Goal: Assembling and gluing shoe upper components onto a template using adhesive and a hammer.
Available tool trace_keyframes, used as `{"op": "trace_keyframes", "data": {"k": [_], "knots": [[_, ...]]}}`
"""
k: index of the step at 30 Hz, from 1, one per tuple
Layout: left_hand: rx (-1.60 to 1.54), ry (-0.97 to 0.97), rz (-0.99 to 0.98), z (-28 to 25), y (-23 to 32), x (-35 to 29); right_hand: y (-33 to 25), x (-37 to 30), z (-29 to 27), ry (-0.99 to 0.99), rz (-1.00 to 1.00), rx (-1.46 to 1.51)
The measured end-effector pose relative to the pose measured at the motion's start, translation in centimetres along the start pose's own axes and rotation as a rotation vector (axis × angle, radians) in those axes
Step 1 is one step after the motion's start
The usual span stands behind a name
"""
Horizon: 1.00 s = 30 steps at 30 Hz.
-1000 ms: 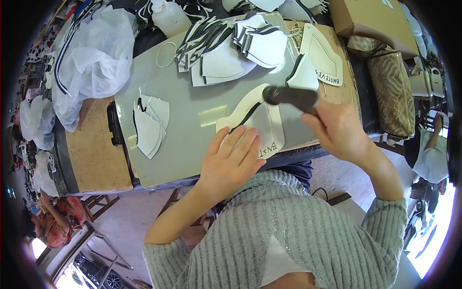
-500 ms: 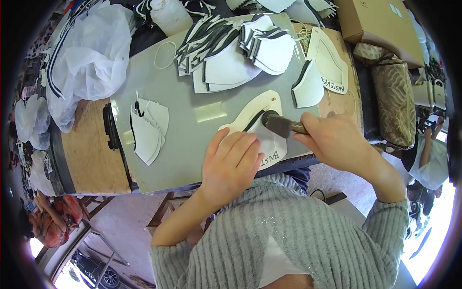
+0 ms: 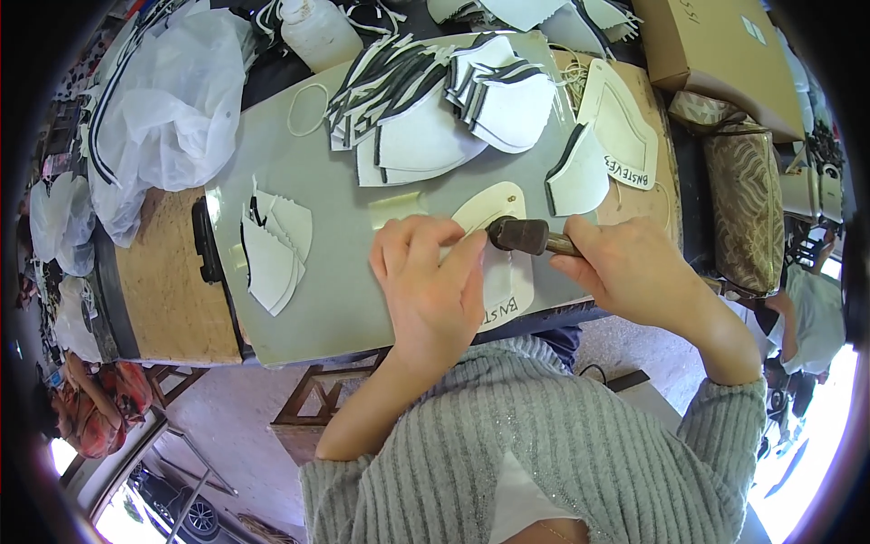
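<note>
My right hand (image 3: 634,267) grips a hammer (image 3: 523,236) by its wooden handle. The dark metal head rests at or just above a white shoe-upper piece (image 3: 501,263), which lies on a cream pattern template (image 3: 494,195) with handwriting at its near end. Bent over the left part of that piece, my left hand (image 3: 426,276) brings thumb and finger together at its edge, close beside the hammer head. The fingers cover the piece's dark edging there.
A heap of white pieces with dark edging (image 3: 435,136) lies at the far middle of the grey board (image 3: 335,317), with a smaller stack (image 3: 276,249) at left. To the right are another template (image 3: 625,127), a cardboard box (image 3: 725,54) and a patterned pouch (image 3: 743,204). Plastic bags (image 3: 172,118) stand far left.
My left hand has gone from lying flat with fingers stretched to bent, pinching at the piece's edge. The hammer head has turned slightly and stays over the piece.
</note>
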<state>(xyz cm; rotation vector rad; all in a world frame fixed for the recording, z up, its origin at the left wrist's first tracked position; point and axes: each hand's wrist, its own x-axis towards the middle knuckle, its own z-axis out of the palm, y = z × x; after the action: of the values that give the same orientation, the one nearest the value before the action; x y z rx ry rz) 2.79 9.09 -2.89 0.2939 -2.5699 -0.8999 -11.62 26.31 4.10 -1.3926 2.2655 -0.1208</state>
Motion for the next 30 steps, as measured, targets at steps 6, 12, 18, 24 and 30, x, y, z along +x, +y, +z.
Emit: {"op": "trace_keyframes", "data": {"k": [6, 12, 18, 24, 30], "knots": [[0.342, 0.032, 0.222, 0.6, 0.3, -0.5, 1.1, -0.2, -0.9, 0.089, -0.017, 0.026], [0.341, 0.032, 0.293, 0.8, -0.1, -0.3, 0.5, 0.4, -1.5, 0.027, -0.024, -0.115], [0.292, 0.019, 0.285, 0.5, 0.1, -0.2, 0.3, 0.8, -1.7, 0.067, -0.057, -0.146], [0.288, 0.015, 0.283, 0.4, 0.1, -0.3, 0.3, 0.9, -1.1, 0.086, -0.055, -0.097], [0.283, -0.001, 0.274, 0.4, 0.0, -0.2, -0.2, 1.0, -1.4, -0.024, -0.049, -0.146]]}}
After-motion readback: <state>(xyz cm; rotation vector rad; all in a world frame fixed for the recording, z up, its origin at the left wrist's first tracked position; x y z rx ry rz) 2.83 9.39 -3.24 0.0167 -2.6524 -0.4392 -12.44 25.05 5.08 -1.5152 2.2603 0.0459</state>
